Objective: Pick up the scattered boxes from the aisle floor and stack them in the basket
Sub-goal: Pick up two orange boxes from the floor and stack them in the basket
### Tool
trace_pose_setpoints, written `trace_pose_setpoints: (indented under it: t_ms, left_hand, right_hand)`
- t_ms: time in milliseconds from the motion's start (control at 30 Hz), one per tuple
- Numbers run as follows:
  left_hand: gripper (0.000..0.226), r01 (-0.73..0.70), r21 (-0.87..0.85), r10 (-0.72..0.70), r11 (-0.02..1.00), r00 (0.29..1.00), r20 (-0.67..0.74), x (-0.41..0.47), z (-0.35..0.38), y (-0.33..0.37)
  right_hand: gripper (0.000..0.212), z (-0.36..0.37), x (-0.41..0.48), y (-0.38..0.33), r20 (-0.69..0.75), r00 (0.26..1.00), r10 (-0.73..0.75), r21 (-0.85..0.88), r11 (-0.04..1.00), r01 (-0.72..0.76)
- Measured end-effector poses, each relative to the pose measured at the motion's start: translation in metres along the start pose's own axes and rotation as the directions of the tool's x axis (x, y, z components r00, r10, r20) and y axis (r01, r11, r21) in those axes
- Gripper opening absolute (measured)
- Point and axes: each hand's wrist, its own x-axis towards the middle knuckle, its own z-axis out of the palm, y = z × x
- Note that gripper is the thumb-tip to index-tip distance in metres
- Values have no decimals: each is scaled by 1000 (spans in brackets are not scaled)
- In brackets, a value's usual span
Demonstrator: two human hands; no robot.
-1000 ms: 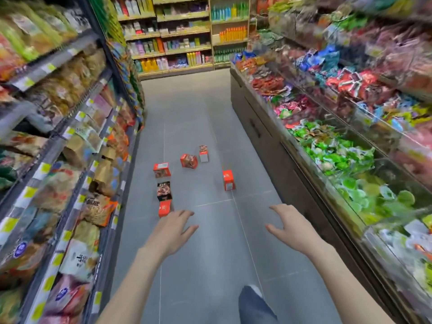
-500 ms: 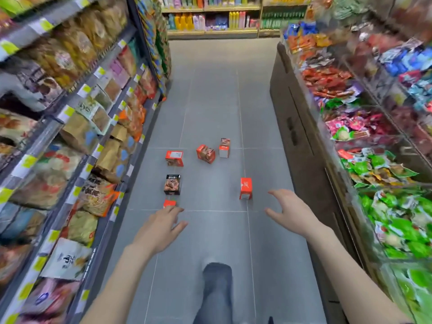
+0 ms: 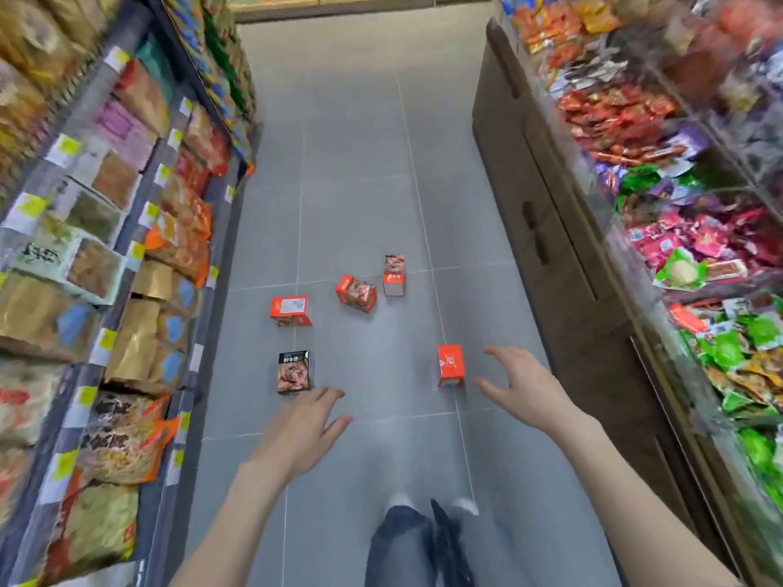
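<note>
Dark box [image 3: 293, 372] lies left of the upright orange box [image 3: 450, 365]. Left hand [image 3: 303, 421] hovers left of it, fingers spread, empty. Right hand [image 3: 523, 385], just right, likewise spread and empty. A hasty grab could topple it. No basket visible.

The grey tiled floor [image 3: 360, 171] bears five scattered boxes. A tilted picture box [image 3: 356, 293] lies mid-cluster. A tall box [image 3: 394, 275] stands just at its 2 o'clock, an orange box [image 3: 290, 311] at 9, a dark box [image 3: 294, 372] at 7, and a red box [image 3: 451, 365] stands upright at 4.
</note>
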Motion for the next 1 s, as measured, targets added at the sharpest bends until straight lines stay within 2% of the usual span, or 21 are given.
trace_pose_setpoints:
  t_ms: [133, 400, 533, 733, 867, 1000]
  left_hand:
    - [89, -48, -55, 48, 997, 999, 7, 74, 12, -9]
    - [78, -61, -24, 61, 998, 998, -22, 244, 130, -64]
    - [72, -58, -28, 58, 998, 998, 7, 312, 222, -103]
    - [83, 22, -48, -19, 999, 999, 51, 371, 340, -160]
    - [87, 90, -57, -87, 994, 995, 58, 380, 395, -189]
    - [86, 141, -101, -137, 985, 989, 48, 369, 430, -210]
  right_hand:
    - [44, 21, 68, 26, 16, 997, 70, 71, 995, -71]
    - [58, 146, 243, 133, 41, 980, 194, 47, 979, -196]
    - [47, 228, 317, 187, 50, 979, 198, 63, 978, -201]
    - [50, 335, 399, 245, 88, 993, 75, -17, 997, -74]
    - [55, 378, 435, 246, 104, 994, -24, -115, 993, 36]
    - [58, 407, 450, 229, 181, 973, -140, -186, 967, 173]
